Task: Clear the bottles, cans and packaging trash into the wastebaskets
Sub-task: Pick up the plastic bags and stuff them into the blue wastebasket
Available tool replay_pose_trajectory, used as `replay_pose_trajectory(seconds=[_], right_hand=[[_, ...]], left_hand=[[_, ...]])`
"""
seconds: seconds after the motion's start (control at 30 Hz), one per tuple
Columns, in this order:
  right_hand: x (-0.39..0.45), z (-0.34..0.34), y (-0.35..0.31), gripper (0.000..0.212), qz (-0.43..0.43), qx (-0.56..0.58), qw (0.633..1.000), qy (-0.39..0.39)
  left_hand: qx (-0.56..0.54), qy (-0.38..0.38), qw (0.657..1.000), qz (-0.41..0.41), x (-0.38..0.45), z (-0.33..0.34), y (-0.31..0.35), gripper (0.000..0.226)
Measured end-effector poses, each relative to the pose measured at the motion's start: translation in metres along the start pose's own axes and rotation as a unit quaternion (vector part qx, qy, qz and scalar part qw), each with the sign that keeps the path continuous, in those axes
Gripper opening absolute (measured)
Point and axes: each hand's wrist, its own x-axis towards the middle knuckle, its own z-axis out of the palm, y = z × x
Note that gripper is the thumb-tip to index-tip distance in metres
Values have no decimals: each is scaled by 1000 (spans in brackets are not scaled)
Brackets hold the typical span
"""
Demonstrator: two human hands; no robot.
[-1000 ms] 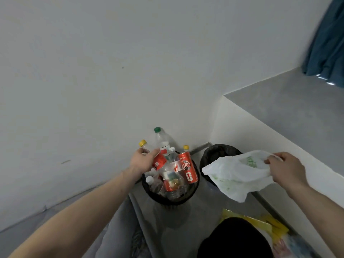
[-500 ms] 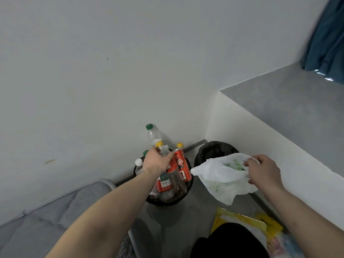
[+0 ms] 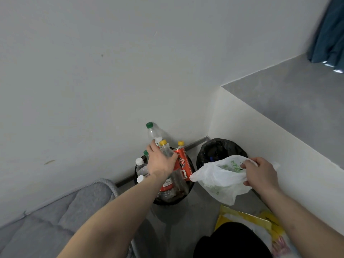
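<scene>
Since a second ago, I see the left hand (image 3: 161, 163) has lifted from the mouth of the left wastebasket (image 3: 168, 201) and now grips a clear bottle with a yellow cap (image 3: 166, 150), holding it upright over the heap. Meanwhile the right hand (image 3: 259, 174) has carried the white plastic bag (image 3: 218, 178) lower, closer to the right wastebasket (image 3: 214, 148), fingers pinching its bunched top while the rest hangs slack in front of the bin.

That left bin is crammed: a red can (image 3: 183, 164) stands just beside the held bottle, a green-capped bottle (image 3: 153, 131) pokes up against the wall (image 3: 93, 81) behind, and white-capped bottles (image 3: 140, 163) crowd the left edge, partly hidden by my forearm. The right bin, lined in black, sits in the corner against the white ledge (image 3: 260, 131).

A grey quilted mattress (image 3: 55, 216) lies at lower left; yellow packaging (image 3: 242, 216) lies on the floor at lower right, partly behind a dark shape at the frame bottom. A blue curtain (image 3: 329, 30) hangs at upper right.

White characters mark the can and green print marks the bag, though neither is sharp enough for me to read.
</scene>
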Motion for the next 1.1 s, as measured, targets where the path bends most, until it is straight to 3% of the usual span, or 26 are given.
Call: replay_pose_trajectory(seconds=[0.07, 0.13, 0.2, 0.27, 0.4, 0.47, 0.6, 0.67, 0.83, 0.9, 1.1], right_hand=[[0, 1, 0, 16, -3, 3, 1000, 0], [-1, 2, 0, 16, -5, 4, 1000, -2], [-2, 2, 0, 15, -5, 2, 1000, -3], [-2, 2, 1, 14, -6, 4, 1000, -4], [-2, -1, 4, 14, -8, 8, 1000, -3], [-1, -2, 6, 14, -4, 12, 1000, -4], [4, 2, 9, 14, -7, -2, 1000, -19], [7, 10, 13, 15, -7, -13, 999, -29], [17, 19, 32, 15, -2, -36, 998, -48], [21, 17, 43, 15, 8, -47, 997, -53], [41, 16, 59, 15, 38, -36, 996, -67]], left_hand=[[118, 34, 983, 133, -2, 1, -3, 97], [230, 15, 927, 296, -8, 5, -7, 82], [289, -47, 868, 402, -17, 12, -15, 62], [329, -91, 842, 418, -25, 20, -28, 48], [325, -113, 862, 373, -34, 24, -35, 43], [342, -121, 852, 378, -36, 24, -32, 46], [390, -173, 787, 446, -39, 34, -20, 80], [423, -217, 752, 457, -38, 46, -13, 77], [516, -221, 688, 461, -23, 75, -7, 60], [498, -217, 698, 467, -19, 78, -10, 58], [406, -145, 784, 447, -5, 67, -19, 47]])
